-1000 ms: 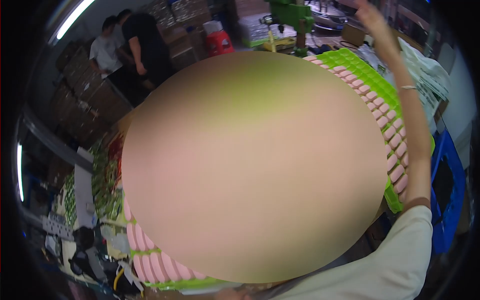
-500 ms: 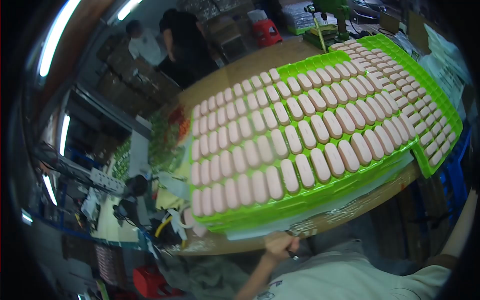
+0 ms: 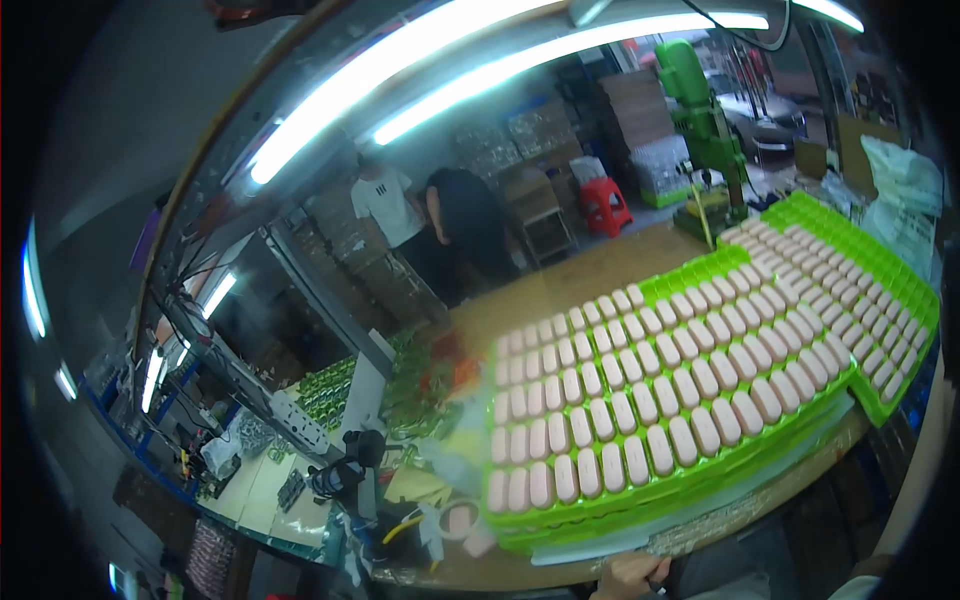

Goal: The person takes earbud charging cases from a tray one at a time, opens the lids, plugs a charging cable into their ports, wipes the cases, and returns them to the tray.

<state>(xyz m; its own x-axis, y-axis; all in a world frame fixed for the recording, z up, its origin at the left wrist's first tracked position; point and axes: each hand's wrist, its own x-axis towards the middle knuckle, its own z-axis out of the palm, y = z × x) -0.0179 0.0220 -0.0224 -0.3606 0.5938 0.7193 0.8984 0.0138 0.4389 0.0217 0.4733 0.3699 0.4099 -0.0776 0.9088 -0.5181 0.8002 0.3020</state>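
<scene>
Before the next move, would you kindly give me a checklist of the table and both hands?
1. Left hand clear of the pink rounded-oblong pieces: ok, it is by the brown table's near edge.
2. Right hand in view: not ok, only its forearm shows.
3. Pieces lying in rows in the large bright-green tray: ok.
4. Every pocket of that tray filled: not ok, some at the far side are bare.
5. Left hand empty: cannot tell.

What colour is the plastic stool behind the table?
Red; the stool shows best in the head view.
</scene>
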